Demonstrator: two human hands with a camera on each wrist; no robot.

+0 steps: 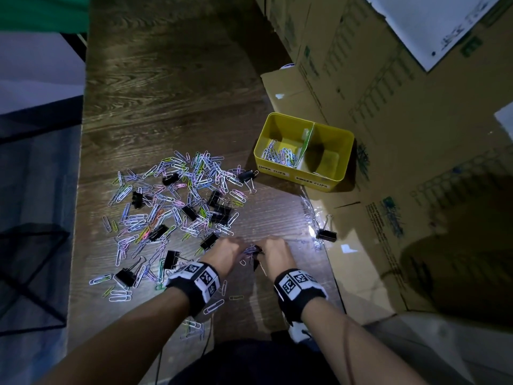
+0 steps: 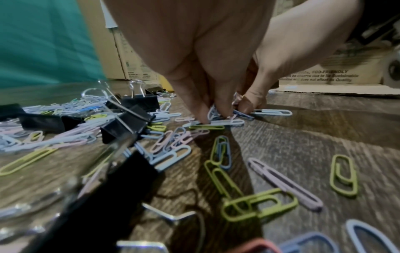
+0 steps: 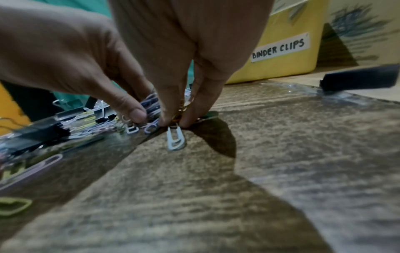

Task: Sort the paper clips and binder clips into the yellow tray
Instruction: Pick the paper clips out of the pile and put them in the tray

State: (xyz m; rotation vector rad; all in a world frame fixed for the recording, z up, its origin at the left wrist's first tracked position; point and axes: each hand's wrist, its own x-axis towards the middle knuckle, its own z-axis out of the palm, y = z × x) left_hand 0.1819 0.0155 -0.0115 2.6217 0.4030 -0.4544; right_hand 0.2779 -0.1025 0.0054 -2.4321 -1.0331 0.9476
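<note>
Dark wood-grain tabletop (image 1: pixel 172 87) under the hands, brightly lit near them, dim farther off. Printed cardboard boxes (image 1: pixel 402 112) stacked to the right; green cloth (image 1: pixel 41 12) far left.

1. Pastel wire paper clips (image 1: pixel 177 201) lie strewn on the dark wood bench (image 1: pixel 172 87), far too many and too overlapped to count; a smaller bunch sits in the tray.
2. Black metal binder clips (image 1: pixel 189 212) with silver wire handles: about a dozen show in the head view, one of them (image 1: pixel 326 234) apart on the cardboard.
3. One yellow plastic tray (image 1: pixel 347 151), with two compartments and two white labels.
4. Two hands, each with one patterned wristband.
</note>
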